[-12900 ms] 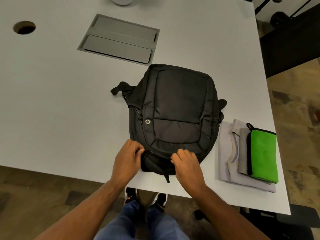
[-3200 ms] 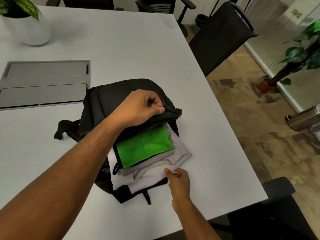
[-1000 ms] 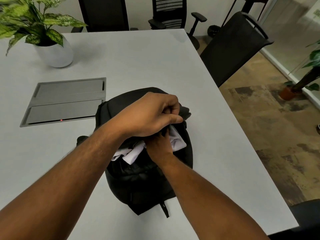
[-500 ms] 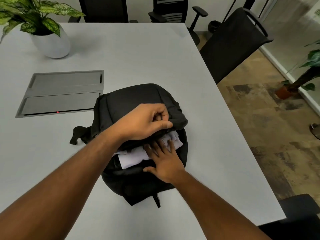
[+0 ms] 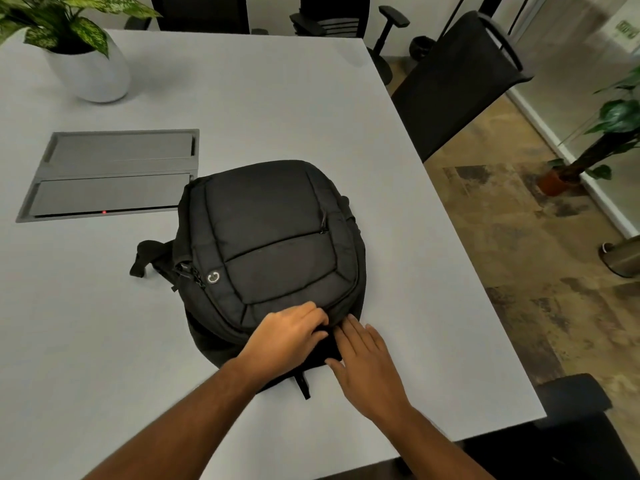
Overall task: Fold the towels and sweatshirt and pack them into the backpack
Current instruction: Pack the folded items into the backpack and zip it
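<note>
Backpack [image 5: 273, 244] lies flat on table [image 5: 277, 98], long axis running away from me, its near top edge under my left hand [image 5: 289, 336], fingers curled onto the flap, right hand [image 5: 363, 358] flat alongside, holding nothing.

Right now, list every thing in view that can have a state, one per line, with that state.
backpack: lying flat on the table, front flap down, no towels or sweatshirt showing.
left hand: fingers curled at the backpack's near edge; whether it grips a zipper pull cannot be told.
right hand: fingers straight, resting on the near edge.
table power hatch: lids closed, red light on.
table: bearing the backpack and a potted plant.
</note>
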`<move>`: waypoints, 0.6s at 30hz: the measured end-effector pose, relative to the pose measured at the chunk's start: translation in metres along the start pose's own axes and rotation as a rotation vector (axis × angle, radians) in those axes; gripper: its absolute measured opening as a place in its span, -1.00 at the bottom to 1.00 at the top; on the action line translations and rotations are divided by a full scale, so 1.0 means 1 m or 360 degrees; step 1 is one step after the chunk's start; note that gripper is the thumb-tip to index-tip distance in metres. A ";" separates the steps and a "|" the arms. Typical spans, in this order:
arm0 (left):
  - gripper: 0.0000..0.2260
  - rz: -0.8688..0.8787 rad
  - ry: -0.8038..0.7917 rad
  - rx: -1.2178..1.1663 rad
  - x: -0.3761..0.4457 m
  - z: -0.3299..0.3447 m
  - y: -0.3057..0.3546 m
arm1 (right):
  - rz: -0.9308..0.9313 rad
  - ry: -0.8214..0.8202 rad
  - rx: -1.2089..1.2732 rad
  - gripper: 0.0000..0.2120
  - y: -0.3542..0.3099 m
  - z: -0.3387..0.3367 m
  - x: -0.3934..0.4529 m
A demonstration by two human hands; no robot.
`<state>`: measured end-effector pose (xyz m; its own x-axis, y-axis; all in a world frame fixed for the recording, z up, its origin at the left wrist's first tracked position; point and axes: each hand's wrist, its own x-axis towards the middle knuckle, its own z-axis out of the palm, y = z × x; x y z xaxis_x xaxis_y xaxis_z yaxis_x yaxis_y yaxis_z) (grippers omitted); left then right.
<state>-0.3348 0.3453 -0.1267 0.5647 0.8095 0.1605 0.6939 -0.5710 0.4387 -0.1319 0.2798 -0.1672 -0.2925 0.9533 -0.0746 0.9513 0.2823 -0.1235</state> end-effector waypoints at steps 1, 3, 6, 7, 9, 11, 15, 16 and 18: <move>-0.87 -0.0009 -0.0001 0.0033 -0.004 0.006 -0.002 | 0.0017 0.0048 -0.0002 -0.45 -0.001 -0.001 -0.003; -0.84 -0.0031 -0.0021 0.0080 -0.010 0.016 -0.007 | 0.0043 0.0147 0.0000 -0.47 -0.004 -0.003 -0.005; -0.80 -0.0079 -0.0002 0.0080 -0.019 0.021 -0.011 | 0.0066 0.0277 -0.0001 -0.49 -0.010 -0.006 -0.004; -0.80 -0.0095 0.0008 0.0062 -0.022 0.021 -0.011 | 0.0068 0.0328 0.0006 -0.51 -0.013 -0.007 -0.002; -0.80 -0.0123 -0.0005 0.0024 -0.028 0.019 -0.013 | 0.0075 0.0426 0.0022 -0.53 -0.020 -0.012 0.001; -0.79 -0.0162 -0.0001 -0.0036 -0.035 0.016 -0.014 | 0.0037 0.0451 0.0018 -0.51 -0.026 -0.015 0.007; -0.81 -0.0360 0.0231 -0.0211 -0.051 0.002 -0.021 | -0.0115 0.0163 -0.0033 -0.43 -0.033 -0.006 0.024; -0.85 -0.0433 0.0313 -0.0254 -0.055 -0.002 -0.025 | -0.0104 0.0084 -0.0054 -0.42 -0.035 -0.002 0.027; -0.91 -0.0567 0.0459 -0.0305 -0.065 -0.011 -0.035 | -0.0032 0.0007 -0.0069 -0.37 -0.040 0.001 0.032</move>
<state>-0.4004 0.3144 -0.1429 0.1420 0.9699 0.1976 0.7112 -0.2388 0.6611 -0.1794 0.2994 -0.1656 -0.3110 0.9480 -0.0679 0.9487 0.3054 -0.0820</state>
